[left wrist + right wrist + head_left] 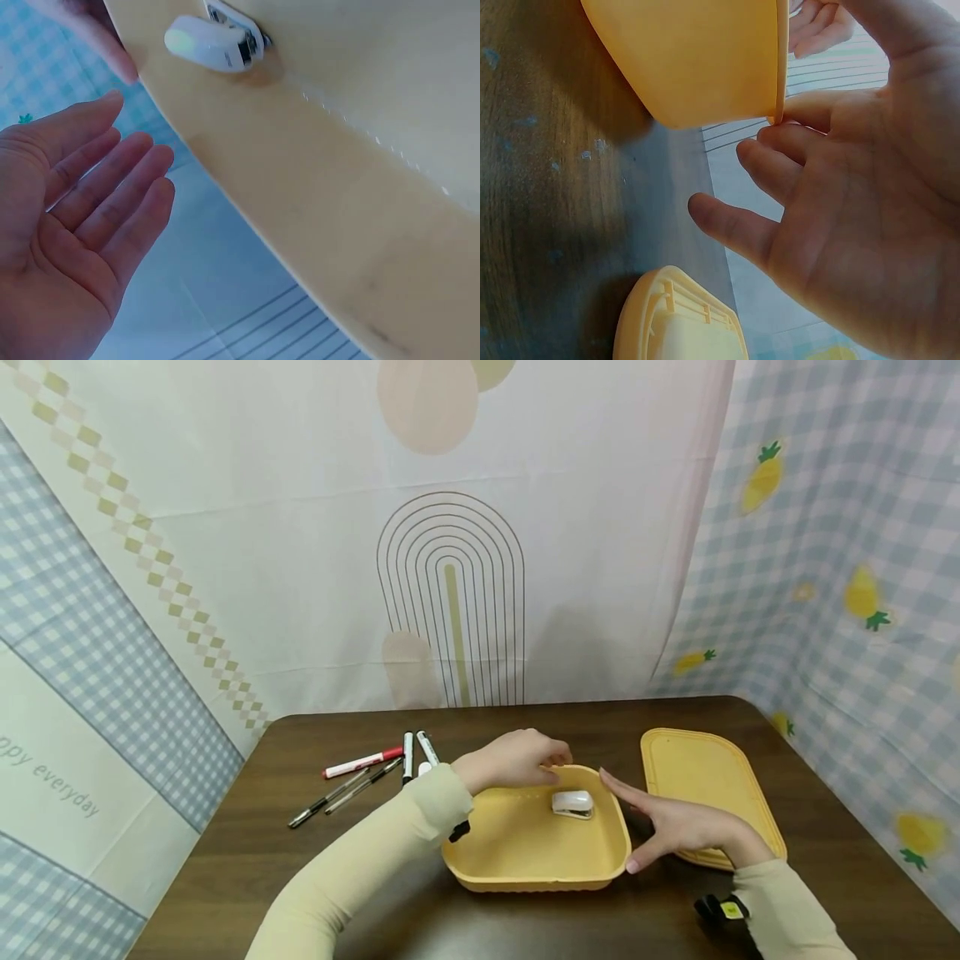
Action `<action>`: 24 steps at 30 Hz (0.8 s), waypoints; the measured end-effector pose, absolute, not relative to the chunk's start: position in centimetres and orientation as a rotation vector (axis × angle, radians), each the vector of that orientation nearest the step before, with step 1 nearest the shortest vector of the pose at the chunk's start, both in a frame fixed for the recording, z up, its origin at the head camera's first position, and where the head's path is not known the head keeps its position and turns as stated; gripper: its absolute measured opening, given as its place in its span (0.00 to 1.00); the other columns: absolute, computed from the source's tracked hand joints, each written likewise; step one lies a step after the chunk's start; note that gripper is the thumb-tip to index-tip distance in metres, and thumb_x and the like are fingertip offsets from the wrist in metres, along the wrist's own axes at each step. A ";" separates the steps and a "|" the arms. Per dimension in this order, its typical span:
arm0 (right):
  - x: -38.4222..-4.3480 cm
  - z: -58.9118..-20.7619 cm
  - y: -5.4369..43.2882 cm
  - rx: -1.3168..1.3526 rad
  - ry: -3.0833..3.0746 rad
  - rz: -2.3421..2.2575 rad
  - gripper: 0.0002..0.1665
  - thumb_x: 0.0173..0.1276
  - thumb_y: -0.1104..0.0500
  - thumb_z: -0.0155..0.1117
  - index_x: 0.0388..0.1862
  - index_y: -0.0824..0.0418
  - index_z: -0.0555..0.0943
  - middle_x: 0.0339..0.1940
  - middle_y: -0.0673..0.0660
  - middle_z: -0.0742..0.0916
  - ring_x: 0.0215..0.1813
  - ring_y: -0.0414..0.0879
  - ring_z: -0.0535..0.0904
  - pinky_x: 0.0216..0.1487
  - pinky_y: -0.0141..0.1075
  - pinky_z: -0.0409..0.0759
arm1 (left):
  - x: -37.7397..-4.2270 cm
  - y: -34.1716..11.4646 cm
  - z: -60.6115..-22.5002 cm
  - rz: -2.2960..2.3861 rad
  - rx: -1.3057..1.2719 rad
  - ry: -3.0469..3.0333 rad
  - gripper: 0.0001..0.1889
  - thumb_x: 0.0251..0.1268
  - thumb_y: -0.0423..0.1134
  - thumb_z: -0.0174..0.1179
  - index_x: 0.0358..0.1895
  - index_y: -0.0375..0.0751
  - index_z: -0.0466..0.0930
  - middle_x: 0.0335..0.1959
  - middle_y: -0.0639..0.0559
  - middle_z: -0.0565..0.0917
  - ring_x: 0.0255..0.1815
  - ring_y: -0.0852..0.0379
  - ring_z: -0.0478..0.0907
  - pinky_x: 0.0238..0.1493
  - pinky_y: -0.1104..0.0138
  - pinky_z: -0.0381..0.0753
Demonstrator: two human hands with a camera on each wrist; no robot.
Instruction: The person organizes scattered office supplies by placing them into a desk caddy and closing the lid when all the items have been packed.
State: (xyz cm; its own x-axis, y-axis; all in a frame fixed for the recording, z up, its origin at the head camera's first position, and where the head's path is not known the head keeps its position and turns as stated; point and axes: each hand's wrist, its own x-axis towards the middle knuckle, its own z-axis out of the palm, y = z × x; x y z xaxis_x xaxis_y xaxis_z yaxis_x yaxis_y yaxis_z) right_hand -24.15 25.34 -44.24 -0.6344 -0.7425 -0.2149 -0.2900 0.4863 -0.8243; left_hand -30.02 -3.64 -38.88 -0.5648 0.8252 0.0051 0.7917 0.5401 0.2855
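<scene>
Only its wrist view bares the left hand's (67,259) palm, fingers loose; the right hand's (671,823) are apart. The tray's (517,847) stapler (572,802) lies roughly nine-to-three.

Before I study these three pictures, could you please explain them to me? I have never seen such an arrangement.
Of course. There is no robot, only a person working with two bare hands. The wide picture comes from a camera on the head, looking forward and down. The two close pictures come from a camera on each wrist.

On the brown table stands a yellow box with a white stapler inside. A yellow lid lies to its right, markers and pens to its left.

The left hand is near the box's far edge, holding nothing. The right hand touches the box's rim with spread fingers.
</scene>
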 end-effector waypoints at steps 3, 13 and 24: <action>-24.2 -44.3 25.4 -0.853 2.172 -1.060 0.69 0.64 0.55 0.75 0.84 0.56 0.33 0.83 0.63 0.42 0.79 0.69 0.45 0.71 0.65 0.56 | -30.2 -4.3 -38.7 0.428 1.370 2.653 0.16 0.69 0.40 0.65 0.58 0.45 0.82 0.51 0.54 0.87 0.49 0.63 0.83 0.51 0.73 0.78; -24.2 -44.6 25.6 -0.846 2.164 -1.087 0.68 0.63 0.56 0.75 0.84 0.54 0.35 0.83 0.60 0.42 0.80 0.66 0.43 0.72 0.39 0.61 | -31.2 -7.6 -37.3 0.490 1.247 2.786 0.19 0.69 0.42 0.66 0.61 0.45 0.80 0.52 0.52 0.86 0.51 0.56 0.84 0.53 0.67 0.80; -24.0 -44.2 25.4 -0.893 2.155 -1.097 0.69 0.63 0.55 0.76 0.84 0.57 0.34 0.83 0.65 0.43 0.79 0.71 0.47 0.71 0.34 0.62 | -31.9 -13.0 -36.4 0.655 1.094 2.852 0.17 0.69 0.39 0.66 0.58 0.40 0.80 0.53 0.46 0.86 0.54 0.50 0.83 0.55 0.59 0.81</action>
State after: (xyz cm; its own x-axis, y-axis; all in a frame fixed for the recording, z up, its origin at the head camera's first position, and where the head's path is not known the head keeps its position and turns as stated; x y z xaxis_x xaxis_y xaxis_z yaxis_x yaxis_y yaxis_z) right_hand -24.00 25.38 -44.24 -0.6234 -0.7621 -0.1749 -0.3071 0.4443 -0.8416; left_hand -31.95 -13.04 -36.38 -0.7547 0.6430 0.1304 0.6354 0.6669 0.3892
